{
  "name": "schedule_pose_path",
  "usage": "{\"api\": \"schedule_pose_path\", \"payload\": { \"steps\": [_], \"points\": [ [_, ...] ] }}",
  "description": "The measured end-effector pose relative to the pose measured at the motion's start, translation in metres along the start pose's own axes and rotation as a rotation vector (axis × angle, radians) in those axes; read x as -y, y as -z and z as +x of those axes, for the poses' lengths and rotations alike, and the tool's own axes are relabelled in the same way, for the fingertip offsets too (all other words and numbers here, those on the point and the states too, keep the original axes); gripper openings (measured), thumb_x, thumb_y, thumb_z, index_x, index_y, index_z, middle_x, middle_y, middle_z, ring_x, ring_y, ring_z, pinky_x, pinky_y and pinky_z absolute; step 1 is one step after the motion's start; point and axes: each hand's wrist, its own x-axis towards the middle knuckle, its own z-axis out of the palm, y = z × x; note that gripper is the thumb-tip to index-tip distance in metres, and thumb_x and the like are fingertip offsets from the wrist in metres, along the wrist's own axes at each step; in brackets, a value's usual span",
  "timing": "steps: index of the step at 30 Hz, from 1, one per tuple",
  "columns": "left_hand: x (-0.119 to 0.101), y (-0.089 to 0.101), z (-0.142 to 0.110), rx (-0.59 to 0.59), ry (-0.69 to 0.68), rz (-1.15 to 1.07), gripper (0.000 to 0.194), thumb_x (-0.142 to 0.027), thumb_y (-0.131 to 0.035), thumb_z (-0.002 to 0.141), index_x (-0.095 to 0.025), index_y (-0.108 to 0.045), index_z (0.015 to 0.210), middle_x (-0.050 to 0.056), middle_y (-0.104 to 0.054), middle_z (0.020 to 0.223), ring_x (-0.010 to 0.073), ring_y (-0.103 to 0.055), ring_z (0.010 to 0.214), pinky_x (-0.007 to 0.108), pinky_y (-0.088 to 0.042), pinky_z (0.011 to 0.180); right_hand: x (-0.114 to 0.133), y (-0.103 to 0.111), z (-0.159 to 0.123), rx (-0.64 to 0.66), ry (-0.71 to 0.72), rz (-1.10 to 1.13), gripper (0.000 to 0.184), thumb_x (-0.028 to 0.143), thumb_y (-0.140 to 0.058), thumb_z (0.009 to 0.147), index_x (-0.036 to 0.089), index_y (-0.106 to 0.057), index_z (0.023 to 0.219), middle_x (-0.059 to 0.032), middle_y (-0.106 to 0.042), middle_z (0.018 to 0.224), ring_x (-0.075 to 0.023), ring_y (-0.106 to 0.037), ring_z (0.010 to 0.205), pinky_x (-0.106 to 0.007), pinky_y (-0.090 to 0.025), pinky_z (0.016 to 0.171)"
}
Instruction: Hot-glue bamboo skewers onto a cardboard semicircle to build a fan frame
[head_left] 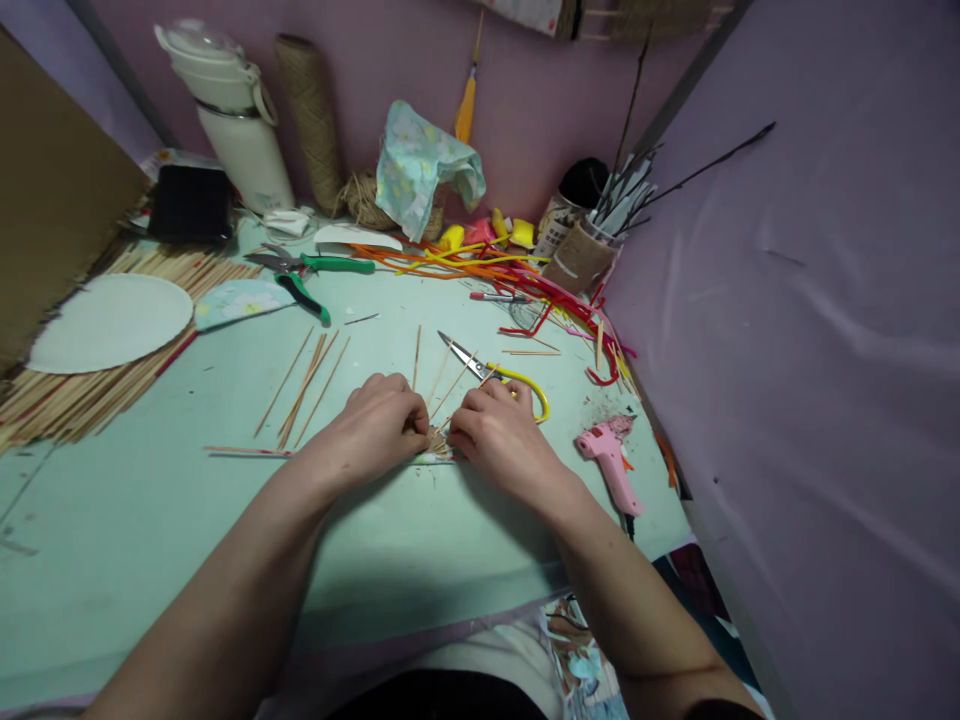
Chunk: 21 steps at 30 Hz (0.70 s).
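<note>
Hands: left hand [386, 418] and right hand [499, 425] close together, fingers bent, each pinching at the base of a small fan of thin sticks; a narrow gap between them.
Stick fan [438, 440]: on the table [375, 560], between the fingertips, near the front edge; sticks spread away from the person, lower ends gathered. Exact grip hidden by the fingers.
Scissors [480, 368]: yellow handles, blades open only slightly if at all, just beyond the right hand, tips pointing to the far left.
Loose sticks [304, 390]: short group lying left of the left hand; one more lies crosswise nearer the left forearm.
Glue gun [613, 465]: pink, lying toward the right edge, cord at its handle end.
Pliers [304, 270]: green handles spread, toward the far edge.
Left side: large bundle of sticks [97, 385], with a white oval piece [112, 322] on top; floral fabric piece [244, 302] beside it.
Far edge: white bottle [244, 140], upright twine roll [310, 125], floral cloth [420, 170], orange and red strips [480, 262], brown pot [581, 255] holding twigs.
</note>
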Motion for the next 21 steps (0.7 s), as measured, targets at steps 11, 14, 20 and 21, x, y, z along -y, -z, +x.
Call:
{"api": "schedule_pose_path", "payload": {
  "steps": [11,14,20,21],
  "points": [
    [-0.009,0.003,-0.004,0.029,0.065,0.129,0.016,-0.021,-0.059,0.083,-0.021,-0.075,0.085,0.01,-0.063,0.097,0.0306,-0.051,0.103,0.04,-0.038,0.084,0.001,-0.001,0.0,-0.006,0.013,-0.026,0.024,0.024,-0.055,0.099,0.019,-0.073,0.083,-0.0037,-0.069,0.091,-0.0226,-0.05,0.098,-0.041,-0.021,0.089],
    [-0.011,0.005,-0.004,0.05,0.088,0.146,0.017,-0.02,-0.059,0.084,-0.021,-0.075,0.087,0.01,-0.064,0.099,0.0305,-0.051,0.105,0.04,-0.038,0.085,0.001,-0.001,0.002,-0.004,0.015,-0.035,0.024,0.026,-0.057,0.099,0.019,-0.072,0.082,-0.0033,-0.069,0.091,-0.0225,-0.05,0.098,-0.041,-0.021,0.089],
    [-0.012,0.007,-0.005,0.053,0.089,0.154,0.018,-0.018,-0.057,0.085,-0.021,-0.075,0.089,0.009,-0.063,0.1,0.03,-0.051,0.107,0.039,-0.038,0.084,0.002,-0.002,0.003,-0.008,0.033,-0.062,0.021,0.025,-0.059,0.098,0.019,-0.072,0.082,-0.0032,-0.068,0.09,-0.0228,-0.051,0.098,-0.042,-0.021,0.089],
    [-0.011,0.006,-0.005,0.052,0.089,0.154,0.018,-0.018,-0.058,0.085,-0.021,-0.075,0.089,0.009,-0.063,0.1,0.03,-0.051,0.107,0.039,-0.038,0.084,0.001,-0.002,0.003,-0.012,0.039,-0.069,0.02,0.025,-0.06,0.097,0.019,-0.071,0.081,-0.0031,-0.068,0.09,-0.0227,-0.051,0.097,-0.041,-0.021,0.089]
  ]
}}
